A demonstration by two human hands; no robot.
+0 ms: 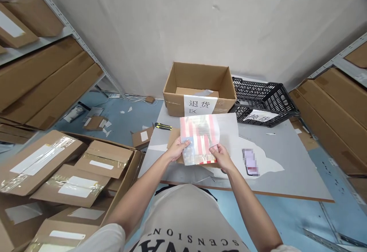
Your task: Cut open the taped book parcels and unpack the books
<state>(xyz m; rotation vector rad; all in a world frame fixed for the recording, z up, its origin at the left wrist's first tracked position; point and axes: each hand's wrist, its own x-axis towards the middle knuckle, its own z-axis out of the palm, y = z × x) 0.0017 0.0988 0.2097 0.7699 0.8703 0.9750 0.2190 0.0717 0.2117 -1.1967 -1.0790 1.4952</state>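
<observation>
Both my hands hold a thin sheet printed with red and white stripes and a blue corner, raised over the table. My left hand pinches its left edge, thumb on top. At the lower right edge, my right hand grips it with bent fingers. A pale, see-through wrapping sheet stretches out to the right behind the print. Under the sheet, brown cardboard partly shows; the rest of it is hidden.
An open cardboard box with a paper label stands behind my hands, beside a black plastic crate. On the table lie a yellow-black cutter and a phone. Lower left, a large carton holds several parcels.
</observation>
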